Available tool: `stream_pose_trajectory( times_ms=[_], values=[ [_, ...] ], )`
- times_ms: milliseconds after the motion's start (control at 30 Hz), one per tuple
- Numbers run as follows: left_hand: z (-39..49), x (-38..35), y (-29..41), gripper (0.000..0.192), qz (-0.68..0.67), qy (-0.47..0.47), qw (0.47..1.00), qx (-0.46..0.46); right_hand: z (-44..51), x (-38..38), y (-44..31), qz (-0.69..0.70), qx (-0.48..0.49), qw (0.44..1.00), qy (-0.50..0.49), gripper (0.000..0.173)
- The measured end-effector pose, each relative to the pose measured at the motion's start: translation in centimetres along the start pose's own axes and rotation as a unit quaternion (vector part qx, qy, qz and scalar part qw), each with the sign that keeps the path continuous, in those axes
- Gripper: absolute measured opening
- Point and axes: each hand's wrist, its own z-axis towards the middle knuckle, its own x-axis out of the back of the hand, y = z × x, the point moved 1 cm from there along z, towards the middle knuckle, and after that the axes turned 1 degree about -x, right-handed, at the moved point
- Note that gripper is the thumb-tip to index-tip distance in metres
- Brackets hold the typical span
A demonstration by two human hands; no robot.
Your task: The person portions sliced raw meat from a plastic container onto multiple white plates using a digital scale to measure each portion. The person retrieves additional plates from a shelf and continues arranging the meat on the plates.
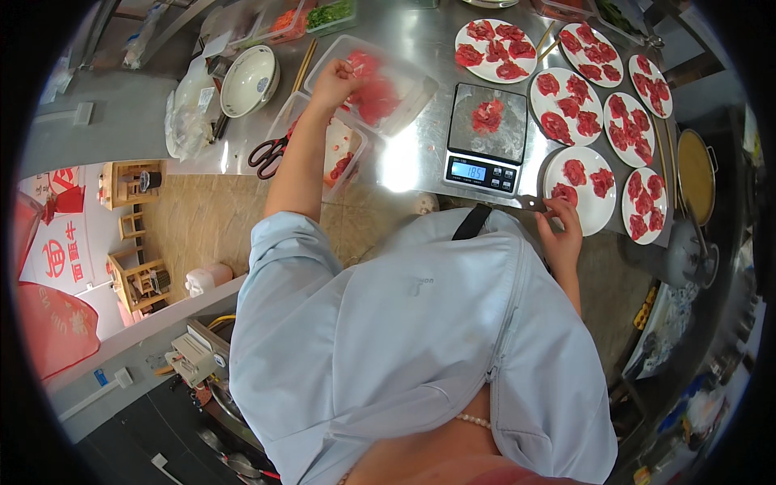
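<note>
My left hand (332, 85) is over a clear plastic container (418, 97) of sliced red meat (379, 100). Its fingertips are pinched together; blur hides whether a slice is between them. My right hand (561, 227) is at the near left rim of a white plate (591, 209) with three meat portions, fingers bent beside a small metal piece (529, 202). Whether it grips the rim or that piece is unclear. Between my hands sits a digital scale (482, 176), its display lit, with a meat portion (487, 116) on its pan.
Several white plates (567, 79) with meat portions fill the steel table's right side. Black-and-red scissors (267, 157) lie by a second plastic container (357, 142) under my left forearm. A white bowl (248, 82) and wooden chopsticks (305, 65) are left; a round pan (695, 176) is far right.
</note>
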Motion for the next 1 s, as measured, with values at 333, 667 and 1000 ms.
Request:
stream_pose_trajectory(
  times_ms=[333, 667, 1000],
  values=[
    [-0.5, 0.1, 0.7, 0.022, -0.092, -0.063, 0.981, 0.158, 1.6, -0.8, -2.1, 0.007, 0.044, 0.999, -0.004, 0.028],
    [-3.3, -1.1, 3.1, 0.024, -0.327, -0.067, 0.939, 0.08, 14.0, -18.1, -13.2, -0.055, 0.27, 0.961, -0.024, 0.035],
    [-5.8, 2.7, 5.0, 0.033, -0.376, -0.049, 0.923, 0.072, 17.9, -25.0, -15.0, -0.081, 0.353, 0.931, -0.051, 0.018]
  ],
)
